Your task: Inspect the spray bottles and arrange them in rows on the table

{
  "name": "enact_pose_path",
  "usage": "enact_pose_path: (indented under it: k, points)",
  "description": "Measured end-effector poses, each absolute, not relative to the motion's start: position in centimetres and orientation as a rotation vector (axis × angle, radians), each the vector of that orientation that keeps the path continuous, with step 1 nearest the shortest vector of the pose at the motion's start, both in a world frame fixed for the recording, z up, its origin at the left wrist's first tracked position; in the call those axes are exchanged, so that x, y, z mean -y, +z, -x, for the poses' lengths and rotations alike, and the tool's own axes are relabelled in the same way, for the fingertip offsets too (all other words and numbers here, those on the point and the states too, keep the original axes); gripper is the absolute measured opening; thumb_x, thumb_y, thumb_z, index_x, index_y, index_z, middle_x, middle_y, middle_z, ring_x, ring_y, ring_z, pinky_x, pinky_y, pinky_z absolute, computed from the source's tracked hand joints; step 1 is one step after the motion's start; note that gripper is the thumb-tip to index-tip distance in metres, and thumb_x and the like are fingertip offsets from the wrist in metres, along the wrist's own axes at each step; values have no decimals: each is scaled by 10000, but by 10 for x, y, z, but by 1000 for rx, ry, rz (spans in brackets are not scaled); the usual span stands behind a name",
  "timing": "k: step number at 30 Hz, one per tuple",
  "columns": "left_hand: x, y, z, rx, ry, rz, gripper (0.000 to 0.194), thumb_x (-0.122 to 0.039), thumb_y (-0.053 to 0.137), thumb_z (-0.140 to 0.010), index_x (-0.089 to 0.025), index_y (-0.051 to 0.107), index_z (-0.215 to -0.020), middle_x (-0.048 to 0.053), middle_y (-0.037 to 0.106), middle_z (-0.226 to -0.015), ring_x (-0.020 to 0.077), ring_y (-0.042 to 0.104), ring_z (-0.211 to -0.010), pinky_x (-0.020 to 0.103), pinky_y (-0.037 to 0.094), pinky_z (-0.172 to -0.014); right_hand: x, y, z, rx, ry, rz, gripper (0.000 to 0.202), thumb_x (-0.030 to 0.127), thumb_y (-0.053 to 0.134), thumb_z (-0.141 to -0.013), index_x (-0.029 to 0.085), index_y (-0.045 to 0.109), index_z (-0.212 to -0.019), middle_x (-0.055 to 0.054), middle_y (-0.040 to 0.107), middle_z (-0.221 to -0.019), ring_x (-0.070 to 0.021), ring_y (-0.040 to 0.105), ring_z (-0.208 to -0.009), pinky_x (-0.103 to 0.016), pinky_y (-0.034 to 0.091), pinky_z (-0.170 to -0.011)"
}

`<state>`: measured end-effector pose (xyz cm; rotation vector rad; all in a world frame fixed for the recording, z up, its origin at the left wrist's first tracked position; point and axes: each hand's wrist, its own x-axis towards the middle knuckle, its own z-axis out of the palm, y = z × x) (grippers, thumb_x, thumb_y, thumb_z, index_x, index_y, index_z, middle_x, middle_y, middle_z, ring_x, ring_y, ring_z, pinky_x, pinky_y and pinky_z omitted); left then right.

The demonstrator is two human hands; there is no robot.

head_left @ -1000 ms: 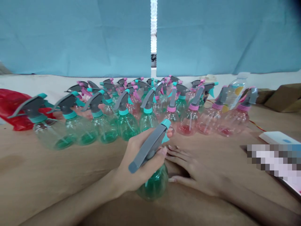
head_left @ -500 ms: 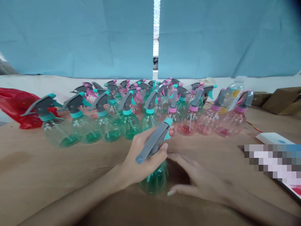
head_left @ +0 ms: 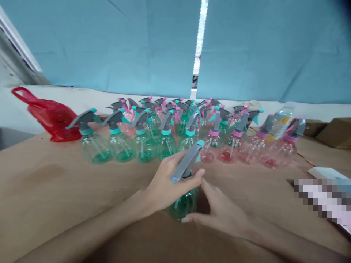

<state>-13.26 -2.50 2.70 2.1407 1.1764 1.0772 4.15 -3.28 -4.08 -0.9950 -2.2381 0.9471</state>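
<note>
A green spray bottle (head_left: 182, 205) with a grey and turquoise trigger head stands on the table close in front of me. My left hand (head_left: 172, 179) is wrapped around its neck, just below the spray head, thumb toward me. Against the bottle's lower right side rests my right hand (head_left: 216, 204), its thumb across the base and its other fingertips hidden behind the bottle and my left hand. Green liquid shows through the clear ribbed body.
Rows of spray bottles stand behind, green ones (head_left: 145, 149) at left and pink ones (head_left: 227, 151) at right. A red plastic bag (head_left: 55, 120) sits far left. At right are a white box (head_left: 326, 172), a blurred-out flat item (head_left: 323, 201) and brown cardboard (head_left: 336, 133).
My right hand has closed in on the bottle, its thumb now over the base. My left hand keeps its grip on the neck. The view has turned somewhat left.
</note>
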Motion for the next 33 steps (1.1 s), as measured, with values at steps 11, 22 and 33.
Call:
enact_pose_path:
  k: [11,22,33]
  points:
    - [72,15,231,-1566,1061,-2180,420,-373,645,-807,-214,518,-1174,39,644,-1013,241,618,-923,392,502,-799,28,-38,49,2367,904,920,649,550,729,-681,191,500,-1172,-121,622,-1105,-304,571,-1054,-462,474,-841]
    - [125,-4,328,-2022,1256,-2007,354,-432,631,-849,-275,557,-1157,27,627,-1075,256,613,-962,371,498,-827,23,-13,150,2561,973,634,906,676,722,-587,247,445,-1335,-130,557,-1306,-335,535,-1174,-506,453,-916]
    - [91,-10,434,-2219,1518,-1738,351,-490,626,-798,-212,634,-1011,71,595,-1050,292,583,-998,434,496,-821,-19,18,217,2377,664,755,550,438,615,-832,148,508,-1286,-157,545,-1303,-265,616,-1031,-439,443,-954]
